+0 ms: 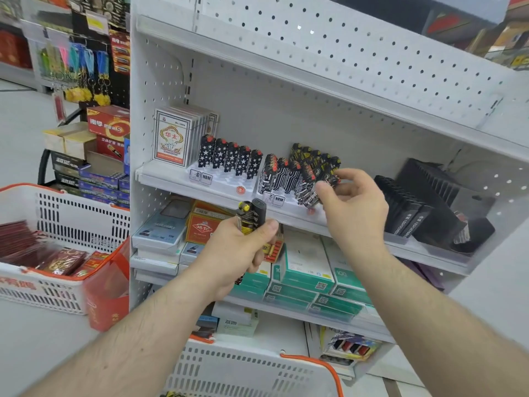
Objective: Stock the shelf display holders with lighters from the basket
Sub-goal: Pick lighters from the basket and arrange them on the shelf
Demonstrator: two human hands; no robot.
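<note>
Right hand (350,196) fingers pinch an upright lighter (329,179) at the right display holder (289,203) on the shelf | left hand (243,247) grips spare lighters (250,216) upright, just below-left | basket (252,365) beneath.

Single view only, worn on the head, looking forward and down at a white shelf unit (286,116) from close by, within arm's reach. Tilted frame: shelf boards slope down toward 4 o'clock. Wide-angle bending at the edges. Forearms entering from 7 and 5 o'clock, the left hand (243,253) near centre, the right hand (352,207) just toward 2 o'clock from it, at the lighter display holders (274,179). Rim of a white basket (243,365) cut off at 6 o'clock, right under the lens. Second basket (57,213) at 9 o'clock, an aisle behind it at 10 o'clock. No second view for overlap.
</note>
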